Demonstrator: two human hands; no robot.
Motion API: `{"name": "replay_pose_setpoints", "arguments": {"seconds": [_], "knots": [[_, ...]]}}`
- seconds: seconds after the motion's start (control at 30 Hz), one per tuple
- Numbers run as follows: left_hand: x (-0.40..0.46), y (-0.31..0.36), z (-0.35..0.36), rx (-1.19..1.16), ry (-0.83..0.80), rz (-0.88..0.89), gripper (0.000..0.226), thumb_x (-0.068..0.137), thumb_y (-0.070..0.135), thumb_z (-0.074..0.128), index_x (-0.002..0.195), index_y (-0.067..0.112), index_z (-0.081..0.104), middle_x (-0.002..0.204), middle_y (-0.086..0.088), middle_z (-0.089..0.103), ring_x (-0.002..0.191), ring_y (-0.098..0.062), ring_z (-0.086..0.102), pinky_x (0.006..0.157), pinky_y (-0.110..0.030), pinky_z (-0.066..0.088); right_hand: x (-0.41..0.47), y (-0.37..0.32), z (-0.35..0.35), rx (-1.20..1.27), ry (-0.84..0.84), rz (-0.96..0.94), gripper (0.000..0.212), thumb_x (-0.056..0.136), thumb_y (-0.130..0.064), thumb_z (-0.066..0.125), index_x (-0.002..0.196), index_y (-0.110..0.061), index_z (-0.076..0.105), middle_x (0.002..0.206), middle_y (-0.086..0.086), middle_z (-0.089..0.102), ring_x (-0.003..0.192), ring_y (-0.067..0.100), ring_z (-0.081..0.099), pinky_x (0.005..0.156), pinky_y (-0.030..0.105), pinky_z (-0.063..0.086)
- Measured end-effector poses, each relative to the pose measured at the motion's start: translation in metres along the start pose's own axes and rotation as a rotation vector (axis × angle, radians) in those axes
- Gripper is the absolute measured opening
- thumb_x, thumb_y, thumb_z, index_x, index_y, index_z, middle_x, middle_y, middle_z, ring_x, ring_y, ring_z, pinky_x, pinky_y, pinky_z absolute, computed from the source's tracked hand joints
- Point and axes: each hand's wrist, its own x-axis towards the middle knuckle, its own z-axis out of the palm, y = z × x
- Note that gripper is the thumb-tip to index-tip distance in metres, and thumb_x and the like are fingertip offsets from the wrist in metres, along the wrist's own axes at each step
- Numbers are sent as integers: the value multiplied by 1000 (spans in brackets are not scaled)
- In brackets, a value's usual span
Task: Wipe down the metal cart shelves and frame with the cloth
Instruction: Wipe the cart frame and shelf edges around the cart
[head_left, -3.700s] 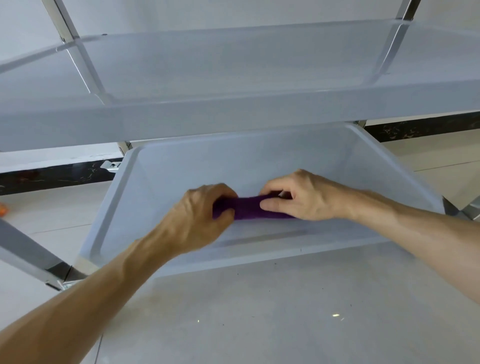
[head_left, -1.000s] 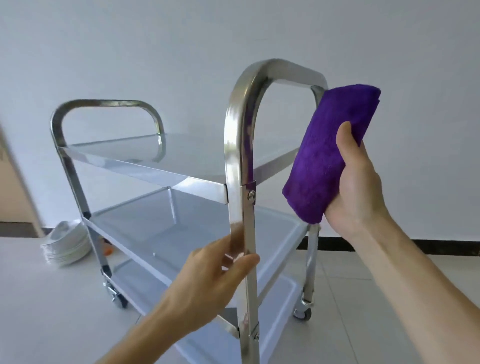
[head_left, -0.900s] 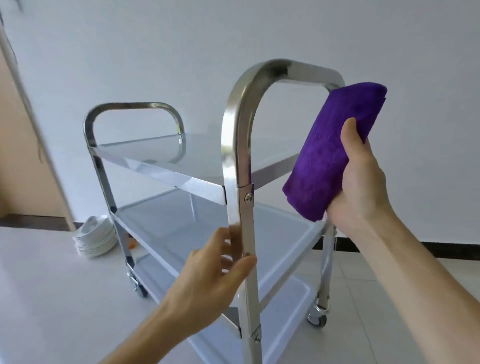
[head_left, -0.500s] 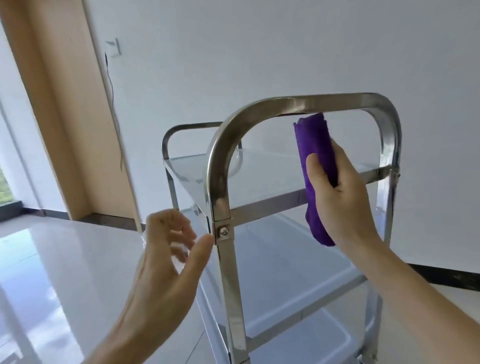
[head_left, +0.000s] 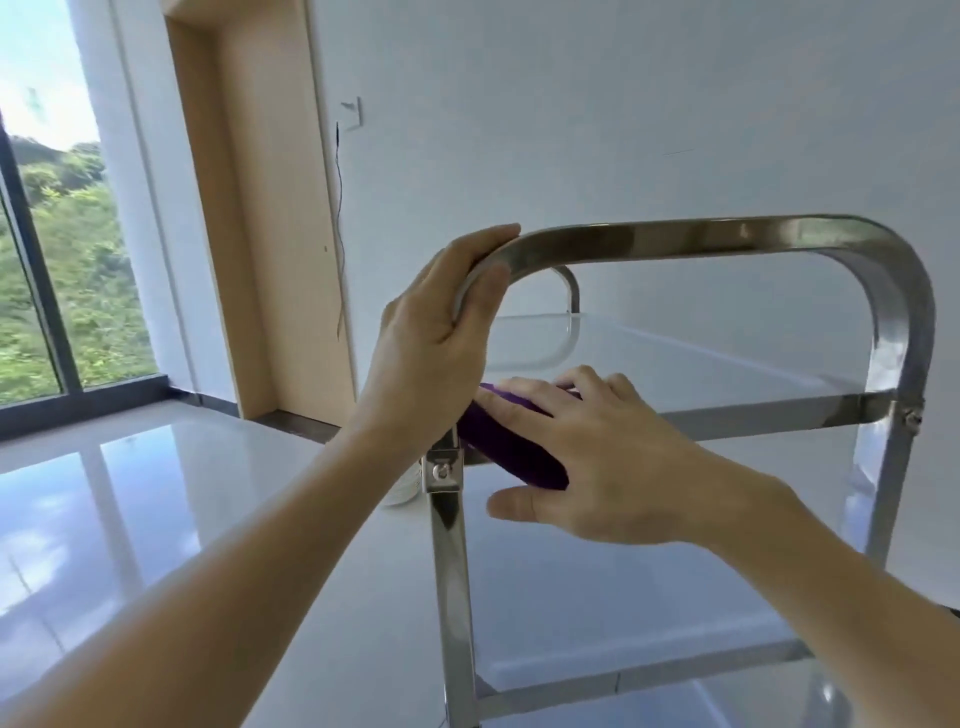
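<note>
The shiny metal cart stands right in front of me, its arched handle spanning the upper middle of the view. My left hand grips the handle's left curved corner, fingers wrapped over the bar. The folded purple cloth lies on the near left corner of the top shelf, beside the left upright post. My right hand rests on top of the cloth with fingers extended and presses it onto the shelf, thumb hanging below the shelf edge.
A lower shelf shows under my right arm. A stack of white dishes peeks out on the glossy floor behind the post. A wooden door frame and a large window are at left; a white wall is behind the cart.
My left hand went from hovering by the post to gripping the handle's left corner. My right hand brought the cloth down from under the handle bar onto the top shelf.
</note>
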Motion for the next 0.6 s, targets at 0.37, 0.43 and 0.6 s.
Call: {"name": "replay_pose_setpoints", "arguments": {"seconds": [0.37, 0.43, 0.6], "knots": [[-6, -30, -23, 203, 78, 60, 41, 98, 30, 60, 138, 30, 51, 116, 19, 63, 99, 5, 59, 86, -10, 43, 48, -53, 42, -156, 478, -14, 47, 89, -28, 62, 132, -17, 48, 117, 0, 64, 106, 25, 61, 88, 42, 47], [-7, -38, -28, 224, 68, 77, 44, 97, 19, 60, 140, 27, 49, 114, 21, 59, 93, 12, 54, 82, -4, 37, 48, -46, 45, -169, 488, -28, 52, 87, -29, 64, 135, -19, 48, 121, -2, 64, 108, 22, 61, 88, 39, 47], [-7, -48, -30, 212, 101, 118, 44, 99, 11, 55, 141, 25, 47, 118, 28, 53, 97, 12, 53, 87, -8, 41, 9, 24, 51, -196, 606, 61, 55, 75, -30, 76, 127, -18, 62, 118, -5, 67, 106, 21, 64, 86, 40, 50]]}}
